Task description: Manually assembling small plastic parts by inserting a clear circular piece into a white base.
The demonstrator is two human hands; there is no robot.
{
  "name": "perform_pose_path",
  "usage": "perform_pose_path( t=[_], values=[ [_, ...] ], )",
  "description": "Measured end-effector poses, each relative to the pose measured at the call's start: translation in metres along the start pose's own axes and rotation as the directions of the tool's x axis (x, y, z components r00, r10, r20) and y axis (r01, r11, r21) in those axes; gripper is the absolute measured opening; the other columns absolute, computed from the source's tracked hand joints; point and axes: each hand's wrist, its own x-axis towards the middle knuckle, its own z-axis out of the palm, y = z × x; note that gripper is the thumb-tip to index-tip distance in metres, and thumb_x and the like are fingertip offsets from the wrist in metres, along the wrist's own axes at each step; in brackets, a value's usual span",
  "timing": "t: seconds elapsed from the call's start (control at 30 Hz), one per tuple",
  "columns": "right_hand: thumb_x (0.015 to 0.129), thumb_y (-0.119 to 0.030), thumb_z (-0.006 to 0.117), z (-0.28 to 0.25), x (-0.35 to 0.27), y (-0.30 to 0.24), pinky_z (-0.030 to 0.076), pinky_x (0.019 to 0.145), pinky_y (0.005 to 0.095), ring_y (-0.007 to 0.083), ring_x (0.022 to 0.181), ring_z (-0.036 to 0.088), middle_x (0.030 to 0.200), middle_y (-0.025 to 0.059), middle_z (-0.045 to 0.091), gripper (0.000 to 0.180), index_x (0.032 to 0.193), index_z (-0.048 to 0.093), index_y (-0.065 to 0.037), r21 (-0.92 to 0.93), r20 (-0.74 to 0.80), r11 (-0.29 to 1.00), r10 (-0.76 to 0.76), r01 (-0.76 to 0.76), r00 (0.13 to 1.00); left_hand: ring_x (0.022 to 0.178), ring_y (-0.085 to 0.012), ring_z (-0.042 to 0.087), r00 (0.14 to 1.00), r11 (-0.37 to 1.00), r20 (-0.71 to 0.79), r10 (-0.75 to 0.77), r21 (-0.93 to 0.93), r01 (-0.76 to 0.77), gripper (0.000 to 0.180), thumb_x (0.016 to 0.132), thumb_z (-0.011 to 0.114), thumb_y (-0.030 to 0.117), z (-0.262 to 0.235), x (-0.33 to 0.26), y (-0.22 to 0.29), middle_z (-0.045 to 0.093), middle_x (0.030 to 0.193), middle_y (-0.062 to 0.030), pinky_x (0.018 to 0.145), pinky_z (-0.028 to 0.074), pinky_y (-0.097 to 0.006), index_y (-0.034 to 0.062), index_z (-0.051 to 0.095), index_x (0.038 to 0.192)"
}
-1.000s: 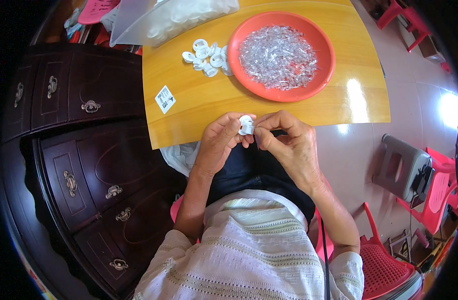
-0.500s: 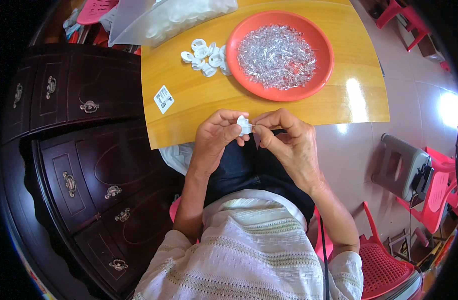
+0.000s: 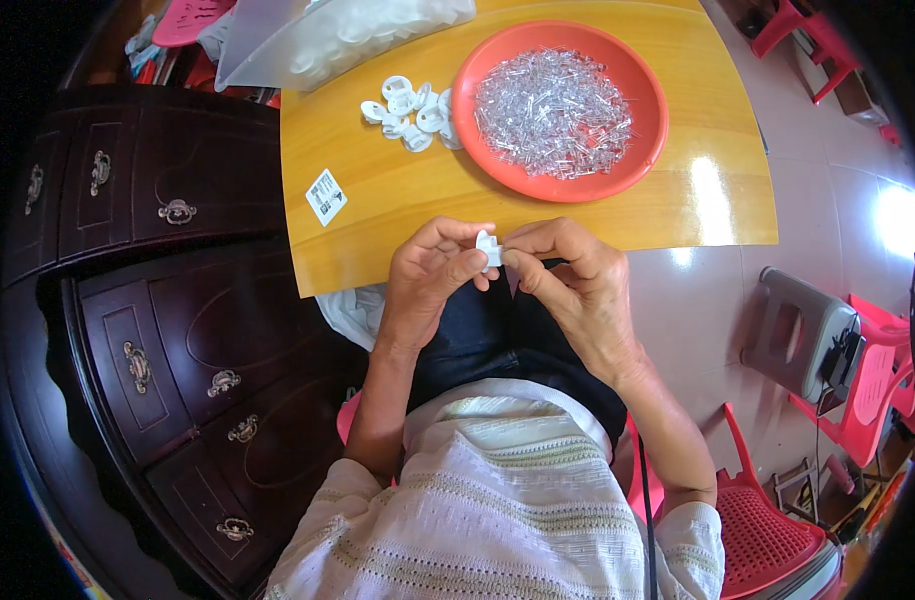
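Just past the table's near edge, over my lap, my left hand (image 3: 433, 265) grips a small white plastic piece (image 3: 489, 248) with a round disc on one side. My right hand (image 3: 573, 275) is in a pinch against the right end of that piece. Its thumb and forefinger close on a thin clear piece, now almost wholly hidden by the fingertips. Beyond the hands, a round red bowl (image 3: 650, 150) holds a heap of thin clear plastic pieces (image 3: 553, 112). Several similar white pieces (image 3: 418, 138) lie loose against the bowl's left side.
A translucent bin (image 3: 248, 55) of white pieces stands at the table's far left. On the yellow wooden table (image 3: 378, 240) lies a white printed label (image 3: 327, 197). Dark drawers (image 3: 178, 330) flank the left. A grey stool (image 3: 803, 330) and pink-red chairs (image 3: 768, 530) stand right.
My right fingertips have moved slightly left, up against the white piece. The thin clear part that showed between them and it is now covered. My left hand has hardly moved.
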Motion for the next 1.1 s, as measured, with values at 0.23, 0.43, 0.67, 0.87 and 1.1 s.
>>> perform_pose_path(
  t=[0.23, 0.43, 0.67, 0.87, 1.1],
  values=[
    [0.087, -0.004, 0.068, -0.001, 0.002, -0.002, 0.053, 0.062, 0.0227, 0.0082, 0.075, 0.063, 0.086, 0.0068, 0.067, 0.01, 0.092, 0.063, 0.002, 0.063, 0.006, 0.995, 0.08, -0.08, 0.997, 0.086, -0.0136, 0.063, 0.998, 0.996, 0.008, 0.065, 0.058, -0.065, 0.033, 0.088, 0.066, 0.003, 0.003, -0.004, 0.004, 0.065, 0.099, -0.0097, 0.074, 0.051, -0.024, -0.0045, 0.057, 0.118],
    [0.087, -0.009, 0.069, -0.005, 0.003, 0.0, 0.052, 0.06, 0.021, 0.0061, 0.075, 0.061, 0.086, 0.0035, 0.068, 0.011, 0.092, 0.065, 0.0, 0.15, 0.008, 0.973, 0.175, -0.174, 0.985, 0.096, -0.0144, 0.062, 0.999, 0.997, 0.045, 0.025, 0.07, -0.028, 0.038, 0.085, 0.067, -0.004, 0.003, -0.005, 0.011, 0.064, 0.106, -0.0103, 0.086, 0.051, -0.027, -0.0051, 0.055, 0.121],
    [0.088, -0.008, 0.069, -0.006, 0.003, -0.001, 0.051, 0.06, 0.02, 0.005, 0.071, 0.06, 0.082, 0.0027, 0.068, 0.009, 0.09, 0.066, 0.0, 0.183, 0.047, 0.96, 0.205, -0.21, 0.978, 0.101, -0.0169, 0.061, 0.992, 0.99, 0.053, 0.112, 0.078, -0.116, 0.039, 0.08, 0.069, -0.008, 0.001, -0.005, 0.006, 0.061, 0.111, -0.011, 0.09, 0.052, -0.03, -0.0023, 0.058, 0.118],
    [0.086, -0.007, 0.071, -0.004, 0.002, 0.007, 0.049, 0.058, 0.0206, 0.0059, 0.067, 0.059, 0.079, 0.0028, 0.067, 0.008, 0.086, 0.067, 0.001, 0.1, 0.018, 0.979, 0.178, -0.178, 0.984, 0.102, -0.0135, 0.059, 0.99, 0.984, 0.084, 0.113, 0.131, -0.123, 0.036, 0.08, 0.069, -0.01, -0.001, -0.001, 0.007, 0.059, 0.107, -0.0071, 0.091, 0.05, -0.028, -0.0045, 0.059, 0.114],
    [0.082, -0.005, 0.073, -0.004, 0.003, 0.005, 0.047, 0.057, 0.0224, 0.0067, 0.065, 0.059, 0.075, 0.0044, 0.065, 0.009, 0.082, 0.066, 0.001, -0.055, -0.114, 0.992, 0.111, -0.118, 0.987, 0.1, -0.0142, 0.061, 0.989, 0.996, 0.143, 0.041, 0.068, -0.051, 0.03, 0.082, 0.066, -0.011, 0.004, 0.011, 0.01, 0.057, 0.107, -0.0069, 0.081, 0.054, -0.026, -0.0054, 0.059, 0.111]
  ],
)
